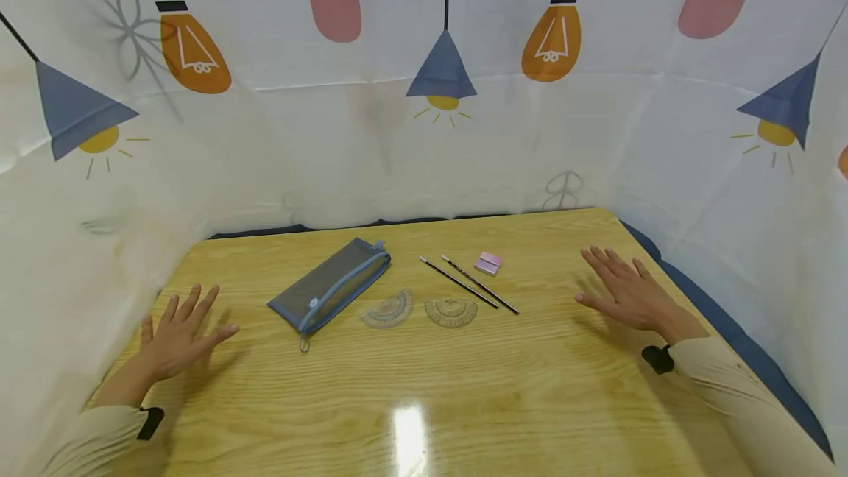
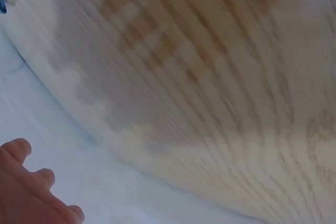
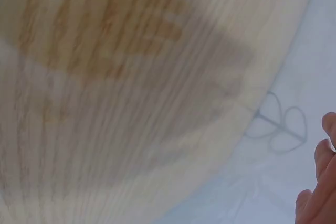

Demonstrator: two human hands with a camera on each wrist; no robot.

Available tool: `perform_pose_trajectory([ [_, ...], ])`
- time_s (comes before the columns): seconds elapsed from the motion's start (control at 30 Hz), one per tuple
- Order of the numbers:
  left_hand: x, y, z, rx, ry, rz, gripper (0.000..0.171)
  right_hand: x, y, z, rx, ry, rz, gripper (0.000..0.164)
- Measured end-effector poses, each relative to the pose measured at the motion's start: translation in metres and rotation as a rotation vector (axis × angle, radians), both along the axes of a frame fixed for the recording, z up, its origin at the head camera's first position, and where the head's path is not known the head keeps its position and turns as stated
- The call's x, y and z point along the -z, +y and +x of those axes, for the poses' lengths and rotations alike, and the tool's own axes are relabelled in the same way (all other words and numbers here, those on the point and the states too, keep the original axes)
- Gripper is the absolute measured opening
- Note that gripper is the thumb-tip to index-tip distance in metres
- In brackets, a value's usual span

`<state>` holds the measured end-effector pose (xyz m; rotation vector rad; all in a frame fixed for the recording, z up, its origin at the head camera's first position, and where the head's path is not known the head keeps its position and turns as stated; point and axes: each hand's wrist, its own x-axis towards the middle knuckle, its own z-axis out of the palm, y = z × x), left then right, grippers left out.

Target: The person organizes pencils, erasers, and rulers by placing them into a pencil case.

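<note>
My left hand is spread with straight fingers over the left side of the table, holding nothing. My right hand is likewise spread, palm down, over the right side. Nearest the left hand lies a grey mesh pencil case with a blue zipper and a ring on its pull. Two clear protractors, one beside the case and another to its right, lie flat. Two dark pencils, a plain one and a patterned one, lie slantwise behind them. A pink-and-white eraser sits right of the pencils.
The wooden table has a bright glare spot near its front. A white curtain printed with lamps and bulbs hangs round the back and sides. Each wrist wears a black band, the left one and the right one.
</note>
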<state>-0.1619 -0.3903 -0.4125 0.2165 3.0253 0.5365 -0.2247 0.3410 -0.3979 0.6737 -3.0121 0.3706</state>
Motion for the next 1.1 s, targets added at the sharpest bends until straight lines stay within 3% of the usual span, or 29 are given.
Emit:
perform_pose_trajectory([
  [0.5, -0.009, 0.013, -0.006, 0.017, 0.093, 0.074, 0.082, -0.007, -0.011, 0.002, -0.049, 0.154, -0.108, 0.078],
  [0.77, -0.012, 0.023, -0.006, 0.040, 0.175, 0.192, 0.076, -0.012, -0.022, 0.006, -0.041, 0.265, -0.191, 0.062],
  [0.97, -0.014, 0.030, -0.005, -0.007, 0.187, 0.219, 0.075, -0.012, -0.029, 0.006, -0.083, 0.430, -0.211, 0.053],
  [1.1, -0.015, 0.034, -0.005, -0.041, 0.203, 0.233, 0.073, -0.015, -0.037, 0.008, -0.103, 0.476, -0.234, 0.052],
])
